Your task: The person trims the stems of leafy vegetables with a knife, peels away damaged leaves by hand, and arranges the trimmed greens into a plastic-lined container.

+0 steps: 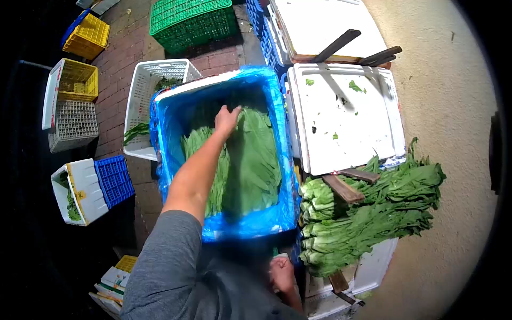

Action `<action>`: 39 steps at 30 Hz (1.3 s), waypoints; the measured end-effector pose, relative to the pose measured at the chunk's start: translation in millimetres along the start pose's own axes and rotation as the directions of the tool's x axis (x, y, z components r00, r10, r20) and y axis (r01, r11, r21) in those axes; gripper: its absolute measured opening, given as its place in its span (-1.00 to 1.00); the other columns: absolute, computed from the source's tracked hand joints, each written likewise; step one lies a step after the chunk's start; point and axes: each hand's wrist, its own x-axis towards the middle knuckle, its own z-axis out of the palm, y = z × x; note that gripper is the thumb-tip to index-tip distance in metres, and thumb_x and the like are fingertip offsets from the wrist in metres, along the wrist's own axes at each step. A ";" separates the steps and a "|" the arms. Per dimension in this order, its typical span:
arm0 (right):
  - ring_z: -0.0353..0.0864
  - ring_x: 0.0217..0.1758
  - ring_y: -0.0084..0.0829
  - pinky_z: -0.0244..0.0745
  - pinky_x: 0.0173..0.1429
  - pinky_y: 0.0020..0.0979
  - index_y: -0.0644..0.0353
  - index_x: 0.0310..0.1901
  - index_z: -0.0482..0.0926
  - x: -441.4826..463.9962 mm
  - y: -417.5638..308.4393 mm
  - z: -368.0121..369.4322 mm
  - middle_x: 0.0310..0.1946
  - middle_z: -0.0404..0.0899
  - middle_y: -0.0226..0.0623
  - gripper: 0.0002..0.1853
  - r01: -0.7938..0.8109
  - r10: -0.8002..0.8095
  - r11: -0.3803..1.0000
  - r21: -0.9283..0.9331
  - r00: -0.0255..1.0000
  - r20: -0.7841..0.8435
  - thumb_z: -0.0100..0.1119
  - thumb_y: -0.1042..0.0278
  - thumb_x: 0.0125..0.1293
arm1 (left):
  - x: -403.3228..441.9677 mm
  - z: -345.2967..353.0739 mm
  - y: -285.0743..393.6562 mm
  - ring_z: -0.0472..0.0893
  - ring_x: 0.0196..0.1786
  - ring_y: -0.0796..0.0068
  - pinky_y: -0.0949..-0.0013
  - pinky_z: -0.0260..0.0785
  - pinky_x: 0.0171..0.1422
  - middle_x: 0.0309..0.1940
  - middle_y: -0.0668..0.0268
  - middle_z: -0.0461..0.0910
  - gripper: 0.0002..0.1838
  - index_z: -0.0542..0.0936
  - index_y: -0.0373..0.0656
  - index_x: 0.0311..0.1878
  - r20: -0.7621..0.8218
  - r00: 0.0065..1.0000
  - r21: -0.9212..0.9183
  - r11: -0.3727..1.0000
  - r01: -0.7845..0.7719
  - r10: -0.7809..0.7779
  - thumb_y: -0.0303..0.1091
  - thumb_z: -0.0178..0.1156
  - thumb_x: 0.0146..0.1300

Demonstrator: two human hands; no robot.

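Note:
My left hand [226, 121] reaches into a box lined with blue plastic [250, 230], at the far end of the leafy greens [253, 160] lying inside. Its thumb and a finger stand apart beside the leaf edges, while the other fingertips are hidden. The greens lie flat in two side-by-side stacks. Close to my body, my right hand [282, 273] is closed, with something pale at its top that I cannot make out. To its right lies a pile of leafy greens [373, 208], the pale stem ends facing the box.
A white foam lid [346, 120] with leaf scraps lies right of the box, near wooden slats [344, 188]. A white crate [140, 98] stands to the left and a green crate [192, 26] beyond. Yellow crates [88, 34] sit farther left; a wall [442, 106] bounds the right.

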 end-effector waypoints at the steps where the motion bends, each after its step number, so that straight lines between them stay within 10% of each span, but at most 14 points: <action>1: 0.49 -0.57 -0.60 0.40 -0.51 -0.52 0.20 -0.17 0.55 -0.1 3.0 9.0 -0.49 0.58 -0.38 -0.92 -0.072 0.058 0.980 0.187 0.995 0.081 0.20 0.50 0.32 | 14.3 -0.4 2.7 0.60 0.12 -0.15 0.01 0.41 0.22 -0.01 -0.22 0.62 -0.32 0.60 -0.43 0.03 0.063 0.998 0.027 0.999 0.024 -0.026 0.13 0.19 0.22; 4: 0.55 -0.47 -0.60 0.46 -0.41 -0.53 0.21 -0.08 0.55 18.6 39.9 26.8 -0.37 0.62 -0.33 -0.81 -0.099 0.059 0.970 0.224 0.982 0.182 0.29 0.48 0.30 | 47.9 11.7 4.1 0.64 -0.05 -0.23 -0.05 0.47 0.02 -0.24 -0.28 0.62 -0.58 0.66 -0.47 -0.34 0.119 0.991 0.025 0.998 0.053 -0.056 -0.17 0.15 0.16; 7: 0.58 -0.21 -0.59 0.48 -0.13 -0.51 0.23 0.00 0.56 33.5 82.1 33.5 -0.24 0.64 -0.32 -0.74 -0.103 0.061 0.979 0.174 0.970 0.234 0.29 0.37 0.34 | 87.1 45.7 -25.7 0.66 -0.17 -0.19 -0.04 0.48 -0.05 -0.30 -0.23 0.63 -0.66 0.64 -0.46 -0.36 0.417 0.877 0.398 0.819 -0.413 0.239 -0.27 0.12 0.14; 9: 0.58 -0.07 -0.56 0.48 0.03 -0.47 0.24 0.05 0.57 36.2 80.3 37.8 -0.16 0.65 -0.34 -0.70 -0.040 0.076 0.990 -0.132 0.955 0.287 0.27 0.29 0.37 | 117.1 90.1 -68.7 0.62 -0.34 0.02 0.03 0.46 -0.18 -0.39 -0.05 0.62 -0.71 0.66 -0.37 -0.28 0.367 0.930 0.047 0.999 0.011 -0.028 -0.31 0.10 0.19; 12: 0.58 -0.02 -0.52 0.49 0.09 -0.40 0.23 0.06 0.59 31.4 77.3 41.5 -0.12 0.65 -0.33 -0.70 0.085 0.036 0.933 -0.349 0.945 0.326 0.24 0.27 0.38 | 101.4 64.7 -49.0 0.55 -0.36 0.24 0.12 0.38 -0.29 -0.39 0.16 0.58 -0.74 0.65 -0.24 -0.23 0.379 0.892 -0.210 0.917 0.340 -0.245 -0.23 0.14 0.27; 16: 0.60 -0.02 -0.50 0.50 0.11 -0.39 0.25 0.02 0.61 20.2 80.5 41.3 -0.12 0.66 -0.31 -0.73 0.536 -0.431 0.752 -0.384 0.840 0.330 0.23 0.30 0.38 | 94.1 43.6 -31.2 0.55 -0.28 0.25 0.14 0.41 -0.19 -0.33 0.16 0.59 -0.79 0.63 -0.26 -0.24 0.419 0.839 -0.220 0.858 0.465 -0.347 -0.31 0.14 0.25; 18: 0.61 -0.03 -0.49 0.51 0.10 -0.40 0.27 0.02 0.62 33.0 83.8 39.5 -0.13 0.67 -0.30 -0.73 0.814 -0.725 0.393 -0.428 0.560 0.401 0.23 0.31 0.38 | 109.4 73.9 -57.9 0.57 -0.22 0.22 0.17 0.43 -0.10 -0.27 0.10 0.62 -0.76 0.65 -0.33 -0.21 0.396 0.875 -0.253 0.883 0.394 -0.277 -0.35 0.11 0.22; 21: 0.62 -0.03 -0.34 0.52 0.07 -0.32 0.25 0.03 0.61 18.2 26.8 48.7 -0.10 0.64 -0.15 -0.72 0.109 -0.057 0.983 -0.149 0.947 0.316 0.27 0.37 0.32 | 100.0 69.6 -52.6 0.58 -0.20 0.21 0.14 0.43 -0.08 -0.24 0.08 0.62 -0.77 0.64 -0.33 -0.17 0.391 0.865 -0.313 0.839 0.446 -0.314 -0.42 0.10 0.19; 24: 0.62 -0.09 -0.44 0.53 0.06 -0.37 0.24 0.04 0.61 25.0 -76.0 60.9 -0.18 0.66 -0.28 -0.70 -0.122 0.130 0.992 -0.045 0.926 0.355 0.29 0.34 0.32 | 135.4 108.7 -106.1 0.55 -0.29 0.23 0.11 0.44 -0.19 -0.32 0.14 0.59 -0.83 0.63 -0.26 -0.23 0.502 0.788 -0.396 0.715 0.577 -0.358 -0.45 0.11 0.17; 27: 0.57 0.17 -0.07 0.46 0.26 -0.19 0.26 0.18 0.53 94.0 -136.0 90.1 0.11 0.59 -0.02 -0.49 0.483 -0.433 0.853 -0.198 0.866 0.249 0.37 0.27 0.23 | 130.3 128.1 -98.5 0.57 -0.24 0.24 0.13 0.44 -0.14 -0.25 0.10 0.64 -0.76 0.67 -0.32 -0.17 0.373 0.861 -0.351 0.806 0.476 -0.346 -0.43 0.13 0.16; 29: 0.40 0.37 0.06 0.34 0.40 -0.16 0.37 0.29 0.39 144.5 -186.1 123.3 0.27 0.42 0.15 -0.41 0.612 -0.661 0.648 -0.453 0.747 0.062 0.28 0.28 0.29 | 132.7 123.8 -105.3 0.55 -0.22 0.24 0.12 0.43 -0.12 -0.24 0.12 0.62 -0.77 0.66 -0.29 -0.15 0.409 0.848 -0.393 0.773 0.497 -0.337 -0.39 0.17 0.17; 39: 0.51 0.15 0.20 0.47 0.17 -0.01 0.35 0.40 0.24 242.3 -226.5 172.4 0.29 0.32 0.20 -0.30 0.249 -0.511 0.718 -0.650 0.822 -0.250 0.20 0.21 0.30 | 82.4 46.2 -36.4 0.55 0.11 0.08 0.14 0.40 0.16 0.13 0.04 0.57 -0.55 0.54 -0.17 0.22 0.378 0.901 -0.373 0.856 0.358 -0.212 -0.20 0.08 0.33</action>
